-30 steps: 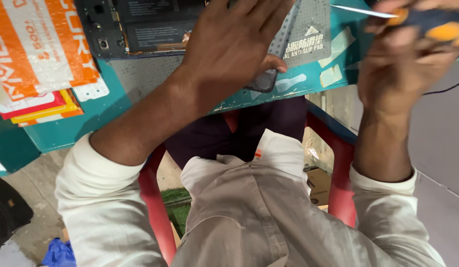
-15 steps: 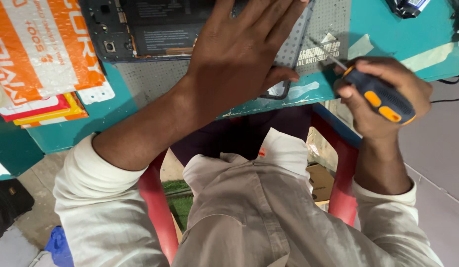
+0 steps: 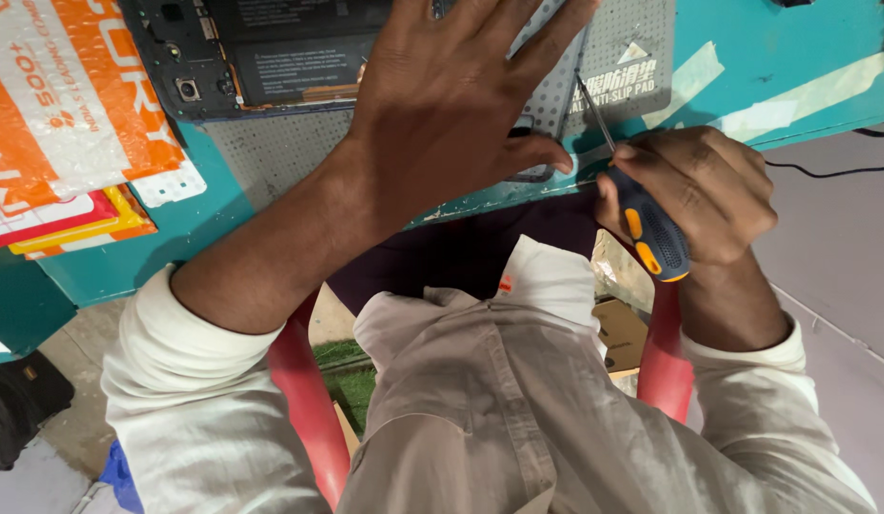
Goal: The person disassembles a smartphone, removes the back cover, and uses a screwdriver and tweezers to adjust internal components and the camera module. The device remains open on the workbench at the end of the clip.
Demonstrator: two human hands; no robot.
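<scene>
Grey mat (image 3: 642, 57) on a teal table (image 3: 794, 57): we take it as landmark. Our left hand (image 3: 451, 105) lies flat on it, fingers spread, gripping nothing, and partly covers an opened phone (image 3: 261, 57) at the mat's left end. Our right hand (image 3: 699, 190), at the mat's near edge, is clenched around a screwdriver (image 3: 642, 214), its shaft angled up onto the mat. Left of the mat lies an orange packet (image 3: 61, 105).

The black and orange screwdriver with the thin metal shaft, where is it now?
In the head view, the black and orange screwdriver is in the right hand, at the teal table's near edge, beside the left hand.
</scene>
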